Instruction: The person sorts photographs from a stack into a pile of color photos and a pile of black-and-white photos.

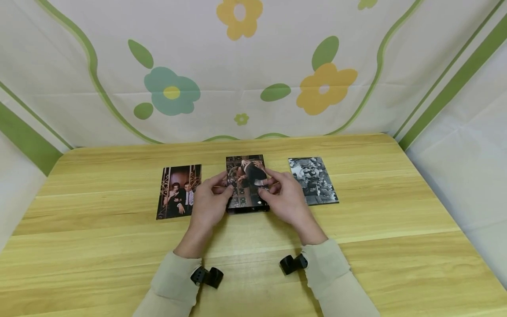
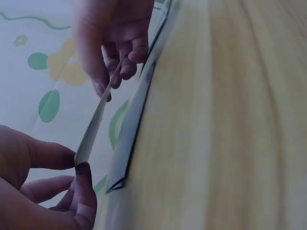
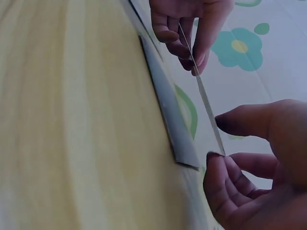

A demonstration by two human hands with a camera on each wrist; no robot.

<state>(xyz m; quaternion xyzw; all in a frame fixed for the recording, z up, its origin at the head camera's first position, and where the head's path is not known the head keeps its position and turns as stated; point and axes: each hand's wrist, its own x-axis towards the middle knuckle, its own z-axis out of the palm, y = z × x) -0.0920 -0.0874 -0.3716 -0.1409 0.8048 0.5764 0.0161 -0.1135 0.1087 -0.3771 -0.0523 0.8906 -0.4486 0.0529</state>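
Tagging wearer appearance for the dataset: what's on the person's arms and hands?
Both arms wear long beige sleeves with loose cuffs. A small black camera unit is strapped under each wrist, by the left hand and the right hand. The hands are bare: no gloves, rings or watch visible. No cables show.

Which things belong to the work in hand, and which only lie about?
In hand:
- left hand and right hand, both pinching the dark glossy photo card above the dark stack

Lying about:
- brown portrait photo
- black-and-white photo
- wooden table
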